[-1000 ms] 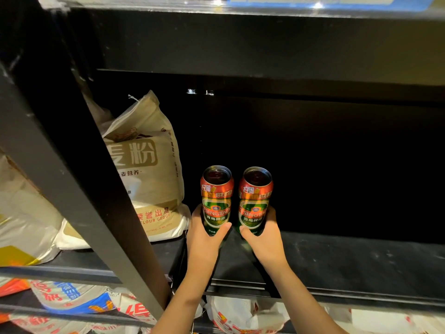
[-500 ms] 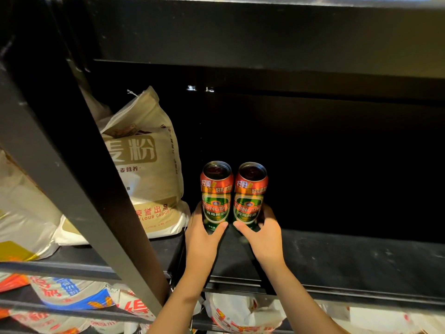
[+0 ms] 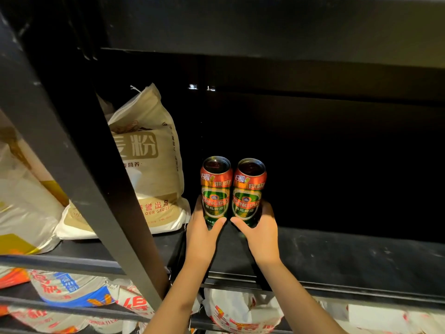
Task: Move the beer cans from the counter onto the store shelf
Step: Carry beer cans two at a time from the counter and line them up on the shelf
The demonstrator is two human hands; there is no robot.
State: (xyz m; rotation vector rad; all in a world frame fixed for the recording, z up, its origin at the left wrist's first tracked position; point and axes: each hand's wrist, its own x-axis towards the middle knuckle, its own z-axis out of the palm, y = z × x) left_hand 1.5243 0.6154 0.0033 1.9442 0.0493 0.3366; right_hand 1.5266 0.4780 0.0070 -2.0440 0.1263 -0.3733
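Note:
Two green and red beer cans stand upright side by side on the black shelf, touching each other. My left hand grips the lower part of the left can, thumb across its front. My right hand grips the lower part of the right can in the same way. Both cans sit deep in the shelf bay, just right of a flour bag. Their bases are hidden behind my hands.
A beige flour bag leans at the left of the bay. A black slanted upright crosses in front of it. Dark open shelf space stretches to the right of the cans. Colourful bags fill the shelf below.
Both hands have pushed the two cans slightly deeper into the shelf and closer together. The grip on each can is unchanged.

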